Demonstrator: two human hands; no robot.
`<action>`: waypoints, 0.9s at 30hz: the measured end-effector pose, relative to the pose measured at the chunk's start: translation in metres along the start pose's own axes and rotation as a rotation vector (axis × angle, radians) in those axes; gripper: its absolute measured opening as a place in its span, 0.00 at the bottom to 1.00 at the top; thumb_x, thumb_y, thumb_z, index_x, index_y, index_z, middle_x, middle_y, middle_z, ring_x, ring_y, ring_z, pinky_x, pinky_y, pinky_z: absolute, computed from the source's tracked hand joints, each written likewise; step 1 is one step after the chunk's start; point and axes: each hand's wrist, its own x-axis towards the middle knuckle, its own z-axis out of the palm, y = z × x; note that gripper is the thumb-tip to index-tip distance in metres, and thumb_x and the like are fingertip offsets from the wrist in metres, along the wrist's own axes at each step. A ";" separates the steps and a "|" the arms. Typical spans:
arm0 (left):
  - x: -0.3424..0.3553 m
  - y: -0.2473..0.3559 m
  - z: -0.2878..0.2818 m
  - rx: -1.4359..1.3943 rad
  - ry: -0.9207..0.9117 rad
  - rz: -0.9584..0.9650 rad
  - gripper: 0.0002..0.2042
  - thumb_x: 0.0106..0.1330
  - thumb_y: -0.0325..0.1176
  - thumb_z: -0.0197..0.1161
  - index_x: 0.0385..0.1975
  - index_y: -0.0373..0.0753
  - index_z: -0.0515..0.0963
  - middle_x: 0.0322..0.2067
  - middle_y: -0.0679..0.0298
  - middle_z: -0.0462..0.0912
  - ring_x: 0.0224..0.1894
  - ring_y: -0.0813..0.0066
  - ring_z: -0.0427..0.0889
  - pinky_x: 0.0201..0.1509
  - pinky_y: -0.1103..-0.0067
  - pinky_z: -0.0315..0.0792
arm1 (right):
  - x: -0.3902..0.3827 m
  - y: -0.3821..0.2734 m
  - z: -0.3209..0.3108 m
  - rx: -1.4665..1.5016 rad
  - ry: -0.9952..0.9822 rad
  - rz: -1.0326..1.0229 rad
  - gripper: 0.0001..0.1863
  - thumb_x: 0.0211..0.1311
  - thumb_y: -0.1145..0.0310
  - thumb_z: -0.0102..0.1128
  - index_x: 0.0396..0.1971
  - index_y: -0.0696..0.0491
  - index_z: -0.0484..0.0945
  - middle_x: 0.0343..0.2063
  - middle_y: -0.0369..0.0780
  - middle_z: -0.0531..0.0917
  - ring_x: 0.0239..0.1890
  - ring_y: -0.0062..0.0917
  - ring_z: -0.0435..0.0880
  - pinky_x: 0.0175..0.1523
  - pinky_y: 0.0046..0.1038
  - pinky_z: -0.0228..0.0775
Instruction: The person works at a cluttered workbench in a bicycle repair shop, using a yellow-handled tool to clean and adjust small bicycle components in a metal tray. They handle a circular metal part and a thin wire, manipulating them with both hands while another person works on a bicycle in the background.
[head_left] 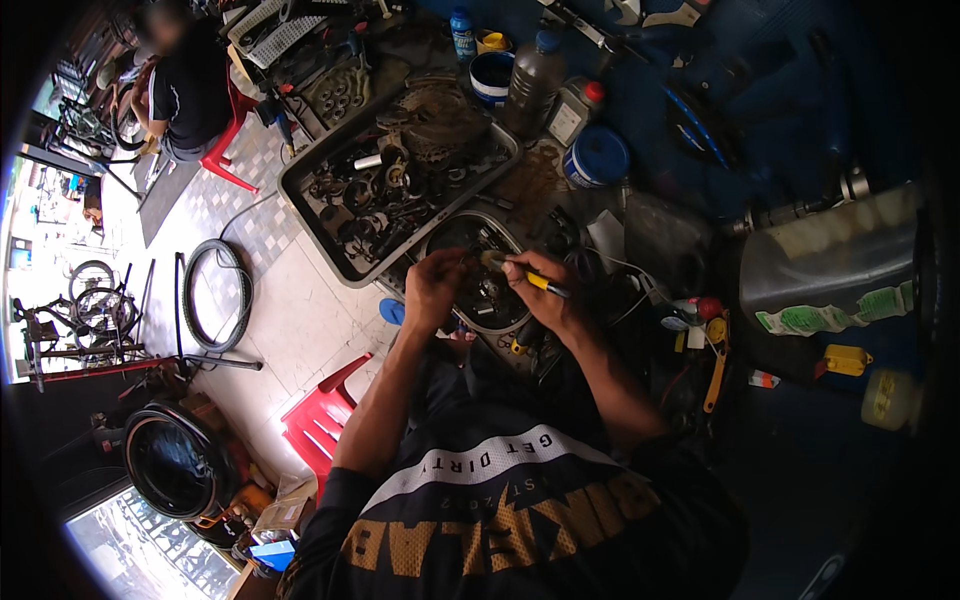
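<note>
My right hand [545,292] is closed around a tool with a yellow-and-black handle [547,286]. The tool points leftward, and its working end is too blurred and dark to identify. Close by on the left, my left hand [437,288] has its fingers pinched together; whatever they hold is too small to make out. Both hands are over a rounded metal pan [487,329] with dark, greasy parts in it. Beyond the pan lies a large grey tray [312,232] heaped with dirty metal bicycle parts, including toothed sprockets [430,130].
Behind the pan stand a dark bottle [533,85], a red-capped container [575,112] and a blue tub [597,157]. A clear plastic bin [830,270] is at right. At left are a red chair [322,415] and a tyre [216,295]. Another person [187,100] sits at far left.
</note>
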 end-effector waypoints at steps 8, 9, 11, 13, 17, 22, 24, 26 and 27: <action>-0.006 0.002 0.010 0.138 0.097 0.053 0.14 0.71 0.24 0.65 0.56 0.32 0.83 0.42 0.59 0.93 0.43 0.80 0.88 0.47 0.81 0.80 | -0.005 0.001 0.008 -0.036 0.047 0.176 0.14 0.78 0.60 0.64 0.40 0.57 0.82 0.22 0.31 0.75 0.28 0.12 0.72 0.32 0.22 0.66; -0.005 0.002 0.011 0.133 0.078 0.099 0.14 0.71 0.24 0.66 0.56 0.32 0.83 0.42 0.59 0.93 0.43 0.80 0.88 0.48 0.81 0.80 | -0.006 0.002 0.007 0.054 0.038 0.102 0.14 0.79 0.59 0.63 0.40 0.57 0.82 0.22 0.31 0.75 0.27 0.12 0.72 0.32 0.22 0.66; -0.004 0.000 0.013 0.166 0.070 0.051 0.14 0.71 0.24 0.67 0.55 0.32 0.84 0.42 0.59 0.93 0.44 0.81 0.88 0.48 0.82 0.79 | -0.008 0.005 0.008 0.169 0.028 0.091 0.15 0.79 0.58 0.63 0.39 0.57 0.82 0.22 0.30 0.75 0.27 0.11 0.71 0.31 0.22 0.65; -0.004 -0.001 0.014 0.213 0.113 0.127 0.14 0.71 0.25 0.67 0.55 0.32 0.84 0.42 0.59 0.93 0.44 0.82 0.88 0.48 0.82 0.79 | -0.010 0.008 0.009 0.073 0.075 0.126 0.17 0.79 0.56 0.63 0.37 0.57 0.81 0.22 0.32 0.76 0.26 0.12 0.73 0.31 0.23 0.66; -0.006 0.001 0.014 0.176 0.121 0.107 0.13 0.71 0.25 0.67 0.54 0.32 0.84 0.42 0.59 0.93 0.44 0.82 0.87 0.49 0.82 0.79 | -0.012 0.016 0.011 0.116 0.064 0.142 0.17 0.77 0.55 0.64 0.37 0.56 0.81 0.22 0.38 0.81 0.27 0.18 0.80 0.33 0.26 0.73; -0.006 0.005 0.013 -0.015 0.038 0.086 0.15 0.73 0.26 0.65 0.57 0.29 0.80 0.45 0.55 0.91 0.47 0.76 0.89 0.51 0.80 0.81 | -0.013 0.027 0.008 0.171 0.064 0.158 0.18 0.78 0.55 0.63 0.35 0.56 0.80 0.20 0.31 0.78 0.23 0.12 0.75 0.28 0.21 0.66; -0.006 0.006 0.009 -0.163 0.012 0.021 0.16 0.74 0.26 0.63 0.59 0.28 0.77 0.48 0.53 0.90 0.48 0.73 0.89 0.53 0.77 0.83 | -0.016 0.029 0.004 0.035 -0.006 0.143 0.18 0.78 0.55 0.64 0.37 0.57 0.82 0.21 0.33 0.80 0.24 0.15 0.77 0.29 0.23 0.69; -0.003 0.005 0.005 -0.282 -0.007 -0.070 0.17 0.76 0.25 0.61 0.62 0.28 0.75 0.51 0.52 0.89 0.49 0.69 0.89 0.54 0.74 0.85 | -0.021 0.028 -0.003 -0.196 -0.059 0.113 0.17 0.76 0.56 0.66 0.41 0.57 0.85 0.25 0.36 0.85 0.28 0.19 0.83 0.33 0.26 0.74; -0.003 0.004 0.003 -0.309 -0.008 -0.075 0.17 0.76 0.25 0.61 0.62 0.28 0.74 0.52 0.51 0.88 0.50 0.68 0.89 0.55 0.73 0.86 | -0.022 0.026 -0.007 -0.216 -0.057 0.105 0.16 0.76 0.57 0.66 0.41 0.57 0.85 0.25 0.37 0.86 0.29 0.19 0.84 0.34 0.26 0.74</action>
